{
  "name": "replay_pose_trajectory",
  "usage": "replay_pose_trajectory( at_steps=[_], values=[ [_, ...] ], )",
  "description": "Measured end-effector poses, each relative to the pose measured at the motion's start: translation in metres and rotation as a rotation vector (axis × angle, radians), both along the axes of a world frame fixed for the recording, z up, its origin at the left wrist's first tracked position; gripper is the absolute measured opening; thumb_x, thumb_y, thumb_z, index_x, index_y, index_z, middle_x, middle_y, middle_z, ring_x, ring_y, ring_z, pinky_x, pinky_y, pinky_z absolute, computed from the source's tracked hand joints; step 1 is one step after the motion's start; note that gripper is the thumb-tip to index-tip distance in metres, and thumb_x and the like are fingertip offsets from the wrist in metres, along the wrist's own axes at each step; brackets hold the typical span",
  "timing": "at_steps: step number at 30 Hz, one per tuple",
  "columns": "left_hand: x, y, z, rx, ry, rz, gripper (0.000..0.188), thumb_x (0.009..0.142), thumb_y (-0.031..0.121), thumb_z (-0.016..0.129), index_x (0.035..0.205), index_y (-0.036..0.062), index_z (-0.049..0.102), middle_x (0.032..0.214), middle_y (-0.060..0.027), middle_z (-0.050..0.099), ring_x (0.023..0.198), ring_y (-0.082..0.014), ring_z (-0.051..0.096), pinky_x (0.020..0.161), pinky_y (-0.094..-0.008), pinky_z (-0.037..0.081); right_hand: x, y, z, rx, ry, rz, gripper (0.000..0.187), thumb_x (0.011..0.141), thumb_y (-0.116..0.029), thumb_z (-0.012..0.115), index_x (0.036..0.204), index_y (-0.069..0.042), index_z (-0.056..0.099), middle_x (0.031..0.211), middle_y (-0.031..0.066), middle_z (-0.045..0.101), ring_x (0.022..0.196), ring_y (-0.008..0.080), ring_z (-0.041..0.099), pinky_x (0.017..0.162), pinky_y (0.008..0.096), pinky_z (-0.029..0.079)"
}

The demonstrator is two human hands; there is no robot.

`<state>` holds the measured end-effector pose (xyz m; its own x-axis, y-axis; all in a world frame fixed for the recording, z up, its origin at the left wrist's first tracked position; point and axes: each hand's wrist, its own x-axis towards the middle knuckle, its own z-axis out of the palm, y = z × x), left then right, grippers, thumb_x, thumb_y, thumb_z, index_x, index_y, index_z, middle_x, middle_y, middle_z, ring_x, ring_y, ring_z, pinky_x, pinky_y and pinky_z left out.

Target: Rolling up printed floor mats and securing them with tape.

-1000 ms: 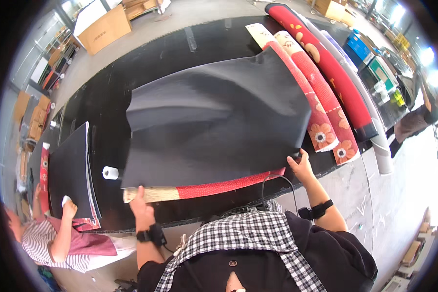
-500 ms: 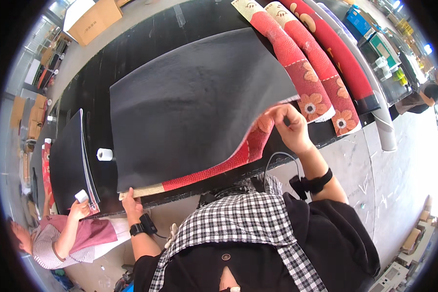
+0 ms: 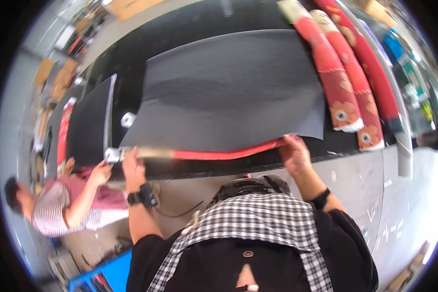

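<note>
A large floor mat [image 3: 233, 92] lies dark backing up on the black table, its near edge curled over so a narrow band of red and cream face shows. My left hand [image 3: 133, 169] pinches the cream end of that curled edge. At the other end of the edge, my right hand [image 3: 296, 155] grips the red part, fingers closed on it. Both hands are slightly blurred. The mat's far side rests flat, with its right near corner on the table.
Rolled red floral mats [image 3: 343, 92] lie side by side at the right, beside a grey roll [image 3: 404, 151]. Left of me a co-worker [image 3: 65, 204] holds a white roll [image 3: 113, 155] next to another dark-backed mat [image 3: 87, 117]. A second white roll [image 3: 128, 119] stands on the black table [image 3: 194, 168].
My right hand has come down and let the lifted corner drop, and now holds the near edge. My left hand has moved up slightly with its end. The view has shifted.
</note>
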<state>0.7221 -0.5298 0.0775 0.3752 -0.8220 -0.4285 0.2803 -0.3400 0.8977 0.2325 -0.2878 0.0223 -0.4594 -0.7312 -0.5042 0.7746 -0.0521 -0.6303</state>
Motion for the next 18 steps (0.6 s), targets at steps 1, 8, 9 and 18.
replay_pose_trajectory(
  at_steps=[1, 8, 9, 18],
  values=[
    [0.017, -0.007, -0.016, -0.086, -0.078, -0.064, 0.023, 0.082, 0.002, 0.07, 0.103, 0.0045, 0.063, 0.093, -0.0077, 0.067, 0.086, -0.0208, 0.066, 0.072, -0.032, 0.054, -0.002, -0.002, 0.007, -0.164, 0.163, -0.052, 0.023, 0.087, -0.007, 0.07, 0.102, -0.013, 0.053, 0.104, 0.0081, 0.065, 0.092, 0.0241, 0.067, 0.081, 0.0331, 0.055],
    [0.017, -0.008, -0.116, 0.098, -0.067, -0.177, 0.024, 0.081, 0.001, 0.074, 0.099, 0.0064, 0.06, 0.094, -0.0072, 0.065, 0.086, -0.0216, 0.066, 0.074, -0.034, 0.058, -0.069, 0.019, 0.077, -0.237, 0.391, -0.46, 0.053, 0.089, 0.002, 0.062, 0.128, -0.014, 0.03, 0.124, 0.0207, 0.056, 0.111, 0.036, 0.062, 0.095, 0.0416, 0.053],
    [0.055, -0.001, -0.124, 0.16, -0.059, -0.278, 0.024, 0.081, -0.001, 0.071, 0.101, 0.0045, 0.06, 0.097, -0.0087, 0.065, 0.088, -0.0228, 0.066, 0.076, -0.037, 0.058, -0.07, 0.019, 0.069, -0.197, 0.319, -0.382, 0.05, 0.085, 0.001, 0.066, 0.124, -0.012, 0.036, 0.115, 0.0148, 0.06, 0.101, 0.0288, 0.065, 0.086, 0.0349, 0.053],
    [0.006, 0.063, -0.035, -0.806, -1.478, -0.385, 0.046, 0.068, 0.011, 0.075, 0.111, 0.0006, 0.062, 0.104, -0.0148, 0.066, 0.099, -0.0383, 0.062, 0.094, -0.0452, 0.048, -0.029, 0.046, 0.018, 0.486, 1.673, 0.152, 0.039, 0.076, -0.017, 0.076, 0.109, -0.007, 0.059, 0.117, 0.0104, 0.057, 0.105, 0.0288, 0.052, 0.097, 0.0423, 0.041]
  ],
)
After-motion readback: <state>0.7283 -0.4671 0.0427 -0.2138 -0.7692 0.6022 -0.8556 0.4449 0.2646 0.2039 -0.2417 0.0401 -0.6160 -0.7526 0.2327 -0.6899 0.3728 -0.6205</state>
